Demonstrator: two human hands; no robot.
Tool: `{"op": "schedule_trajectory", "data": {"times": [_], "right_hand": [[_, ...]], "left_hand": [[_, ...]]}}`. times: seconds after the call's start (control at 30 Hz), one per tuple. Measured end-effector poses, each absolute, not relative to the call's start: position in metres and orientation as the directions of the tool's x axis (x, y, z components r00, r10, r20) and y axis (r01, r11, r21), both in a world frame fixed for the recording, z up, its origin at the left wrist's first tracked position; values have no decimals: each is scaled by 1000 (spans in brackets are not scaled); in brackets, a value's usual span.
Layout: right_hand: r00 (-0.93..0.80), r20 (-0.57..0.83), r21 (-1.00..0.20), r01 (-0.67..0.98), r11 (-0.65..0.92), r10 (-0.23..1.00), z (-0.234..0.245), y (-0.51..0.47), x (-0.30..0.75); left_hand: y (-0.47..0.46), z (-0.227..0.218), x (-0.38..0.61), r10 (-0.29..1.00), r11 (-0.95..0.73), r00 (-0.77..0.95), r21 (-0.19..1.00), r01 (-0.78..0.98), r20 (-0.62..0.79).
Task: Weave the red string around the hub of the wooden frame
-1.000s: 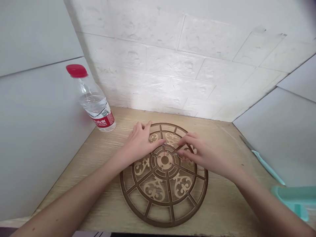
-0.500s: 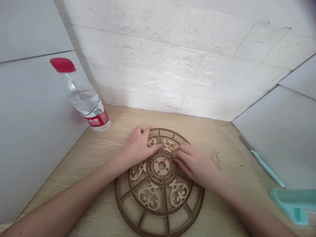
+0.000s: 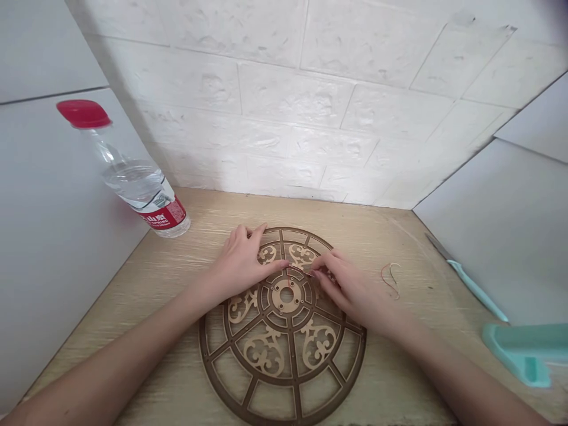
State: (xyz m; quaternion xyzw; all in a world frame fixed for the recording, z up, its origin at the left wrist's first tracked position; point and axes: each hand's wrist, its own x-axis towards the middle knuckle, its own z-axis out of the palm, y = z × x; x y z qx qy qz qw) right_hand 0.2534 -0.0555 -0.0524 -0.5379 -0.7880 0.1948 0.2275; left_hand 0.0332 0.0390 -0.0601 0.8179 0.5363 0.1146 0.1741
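Note:
A round openwork disc (image 3: 293, 343), brown with tan scroll patterns and a hole at its centre, lies flat on the table. My left hand (image 3: 243, 265) rests on its upper left part with fingers spread; the thumb presses down near the inner ring. From that thumb tip a thin, dark and red wire (image 3: 302, 270) runs right to my right hand (image 3: 344, 284). Thumb and forefinger of that hand are pinched on the wire's end, just above the disc. A short red strand (image 3: 289, 281) hangs toward the disc's centre.
A water bottle (image 3: 162, 207) with a red cap stands at the back left. Loose thin wires (image 3: 390, 281) lie on the table (image 3: 399, 236) to the right. Beyond them are a turquoise-handled knife (image 3: 477, 290) and a turquoise plastic object (image 3: 523, 355). A white wall (image 3: 288, 106) closes the back.
My right hand has drawn slightly away from the left thumb, with the wire now stretched between them. The left hand stays on the disc. The whole view has shifted a little.

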Motion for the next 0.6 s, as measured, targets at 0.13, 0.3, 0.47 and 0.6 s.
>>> {"op": "schedule_trajectory", "data": {"times": [0.13, 0.3, 0.47, 0.6], "right_hand": [[-259, 126, -678, 683, 274, 958, -54, -55, 253], [-189, -21, -887, 457, 69, 982, -47, -55, 251], [-242, -117, -975, 214, -65, 963, -40, -54, 256], [-243, -117, -985, 156, -80, 963, -37, -52, 261]], "left_hand": [[38, -60, 33, 912, -381, 408, 416, 826, 25], [38, -61, 33, 915, -378, 402, 422, 824, 34], [36, -58, 33, 916, -380, 398, 426, 821, 50], [34, -54, 34, 920, -380, 384, 428, 820, 81]]}}
